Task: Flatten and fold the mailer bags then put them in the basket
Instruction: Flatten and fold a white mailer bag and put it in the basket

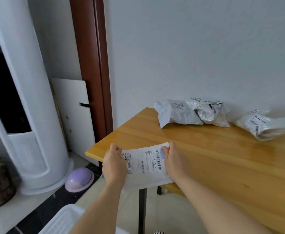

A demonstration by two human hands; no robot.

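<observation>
Left hand point(114, 163) and right hand point(173, 159) pinching mailer bag point(145, 164) stretched between fingers; could slip free if tension eases. Basket point(62, 220) below, near

Home: standing air conditioner point(28, 98), doorframe point(94, 65)

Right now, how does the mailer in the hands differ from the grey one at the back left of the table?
The held mailer is flat, gripped at both ends by the left hand and right hand over the table corner. The grey mailer is puffed, crumpled and untouched by the wall. Both carry barcode labels.
</observation>
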